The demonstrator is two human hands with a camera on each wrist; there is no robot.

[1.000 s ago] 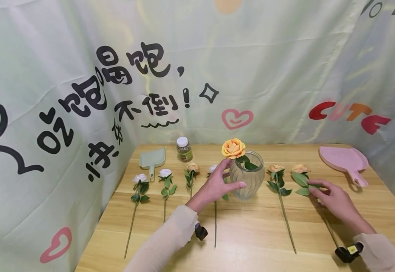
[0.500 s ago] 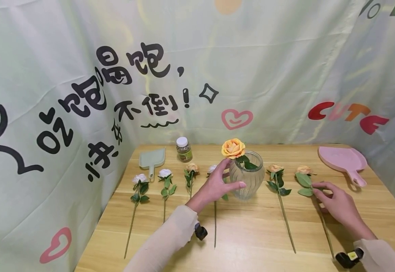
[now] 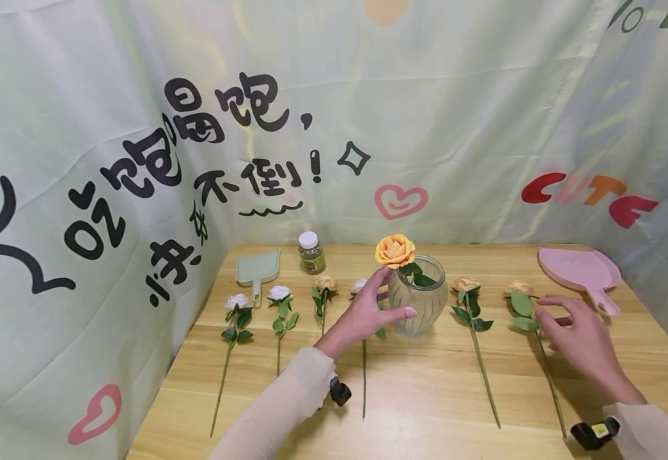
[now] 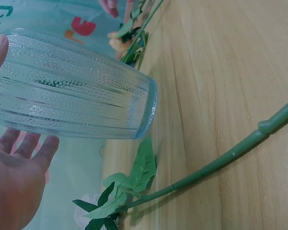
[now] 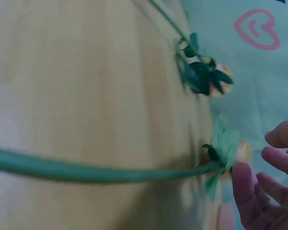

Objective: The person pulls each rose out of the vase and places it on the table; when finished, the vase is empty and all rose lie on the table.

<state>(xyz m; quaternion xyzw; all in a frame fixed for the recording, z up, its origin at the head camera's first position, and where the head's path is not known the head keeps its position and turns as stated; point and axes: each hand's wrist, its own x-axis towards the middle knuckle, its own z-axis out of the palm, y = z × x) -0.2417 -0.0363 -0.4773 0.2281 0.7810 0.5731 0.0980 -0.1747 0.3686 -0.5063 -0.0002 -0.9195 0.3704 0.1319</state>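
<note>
My left hand [image 3: 368, 310] holds the side of a ribbed clear glass vase [image 3: 418, 303], thumb in front and fingers round the far side. An orange rose [image 3: 394, 251] stands in the vase, its bloom leaning left over the rim and its leaves inside the mouth. My right hand [image 3: 581, 335] is just right of a peach rose [image 3: 552, 383] lying on the table, its fingers loosely bent beside the leaves with nothing between them. In the right wrist view the fingertips [image 5: 242, 182] overlap the leaves of that rose.
Left of the vase lie white roses [image 3: 237, 301] and a peach rose [image 3: 326, 284]; another peach rose [image 3: 477, 332] lies right of it. At the back are a grey dustpan [image 3: 257, 267], a lidded jar [image 3: 312, 254] and a pink dustpan [image 3: 581, 271]. A printed curtain [image 3: 454, 128] hangs behind.
The rightmost peach rose has shifted slightly right along the table. My right hand has let go of it and drawn a little to the right. The left hand and vase stay put.
</note>
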